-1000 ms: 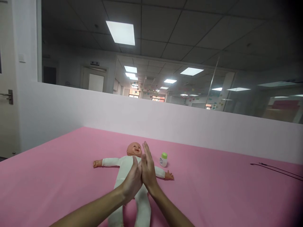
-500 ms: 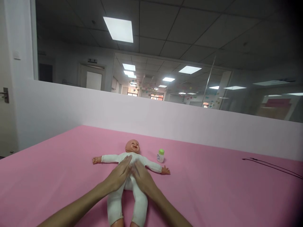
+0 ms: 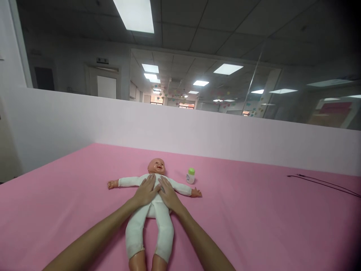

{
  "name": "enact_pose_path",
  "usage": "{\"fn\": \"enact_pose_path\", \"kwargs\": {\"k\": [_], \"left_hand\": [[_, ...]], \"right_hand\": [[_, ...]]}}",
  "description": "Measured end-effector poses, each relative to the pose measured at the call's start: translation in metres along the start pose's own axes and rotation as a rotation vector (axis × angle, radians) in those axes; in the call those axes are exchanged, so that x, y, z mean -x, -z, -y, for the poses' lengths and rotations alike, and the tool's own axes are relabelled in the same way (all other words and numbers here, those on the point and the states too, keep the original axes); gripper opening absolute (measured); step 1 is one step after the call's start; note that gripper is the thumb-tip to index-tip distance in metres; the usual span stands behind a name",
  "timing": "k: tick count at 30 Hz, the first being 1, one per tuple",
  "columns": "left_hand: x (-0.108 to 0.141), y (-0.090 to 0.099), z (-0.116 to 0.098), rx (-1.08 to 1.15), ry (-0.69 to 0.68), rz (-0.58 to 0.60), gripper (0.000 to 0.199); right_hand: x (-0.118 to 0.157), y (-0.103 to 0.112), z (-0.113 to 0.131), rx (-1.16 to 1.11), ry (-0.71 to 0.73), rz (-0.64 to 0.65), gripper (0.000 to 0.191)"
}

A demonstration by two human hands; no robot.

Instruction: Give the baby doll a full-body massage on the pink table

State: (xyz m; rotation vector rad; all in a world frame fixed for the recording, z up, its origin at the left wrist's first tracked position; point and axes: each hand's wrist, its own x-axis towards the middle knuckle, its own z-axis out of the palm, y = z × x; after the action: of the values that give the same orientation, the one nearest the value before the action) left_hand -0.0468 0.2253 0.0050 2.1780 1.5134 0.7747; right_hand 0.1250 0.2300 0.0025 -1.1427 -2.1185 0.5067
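Note:
A baby doll (image 3: 162, 226) with a white cloth body lies on its back on the pink surface (image 3: 70, 207), head away from me and arms spread. My left hand (image 3: 146, 191) rests flat on the left side of its chest, fingers stretched toward the head. On the right side of the chest lies my right hand (image 3: 168, 192), palm down with its fingers out. The thumbs come close together over the doll's middle. Beyond the doll's arm on the right stands a small clear bottle (image 3: 190, 177) with a green cap, apart from both hands.
A thin dark cord (image 3: 324, 184) lies at the right of the pink surface. Behind it runs a low white wall (image 3: 197, 133) with a glass pane (image 3: 220, 41) above, showing ceiling lights and another room.
Both hands have turned from being tilted inward on their edges to lying flat on the doll's chest. The camera view has tipped down a little and shifted.

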Motion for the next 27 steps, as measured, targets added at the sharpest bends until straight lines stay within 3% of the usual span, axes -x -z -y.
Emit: {"fn": "enact_pose_path", "kwargs": {"k": [4, 7, 10, 14, 17, 21, 27], "left_hand": [[-0.005, -0.004, 0.033, 0.064, 0.105, -0.045, 0.091], [0.007, -0.006, 0.053, 0.115, 0.117, -0.028, 0.095], [0.029, -0.005, 0.062, 0.126, 0.076, 0.061, 0.093], [0.053, 0.001, 0.052, 0.011, -0.129, 0.077, 0.083], [0.051, 0.002, 0.033, -0.019, -0.240, 0.084, 0.073], [0.026, -0.006, 0.018, 0.025, -0.172, -0.019, 0.069], [0.000, -0.013, 0.038, 0.192, 0.050, -0.001, 0.083]], "right_hand": [[0.004, -0.012, -0.015, 0.010, -0.092, -0.027, 0.076], [0.018, -0.008, -0.007, 0.023, -0.146, 0.023, 0.083], [0.040, -0.001, 0.007, 0.026, -0.162, 0.071, 0.084], [0.057, 0.005, 0.026, 0.063, -0.061, 0.143, 0.081], [0.046, 0.002, 0.035, 0.044, 0.078, 0.185, 0.073], [0.014, -0.009, 0.030, 0.020, 0.053, 0.046, 0.071], [-0.010, -0.015, 0.000, 0.058, -0.037, -0.133, 0.075]]}}
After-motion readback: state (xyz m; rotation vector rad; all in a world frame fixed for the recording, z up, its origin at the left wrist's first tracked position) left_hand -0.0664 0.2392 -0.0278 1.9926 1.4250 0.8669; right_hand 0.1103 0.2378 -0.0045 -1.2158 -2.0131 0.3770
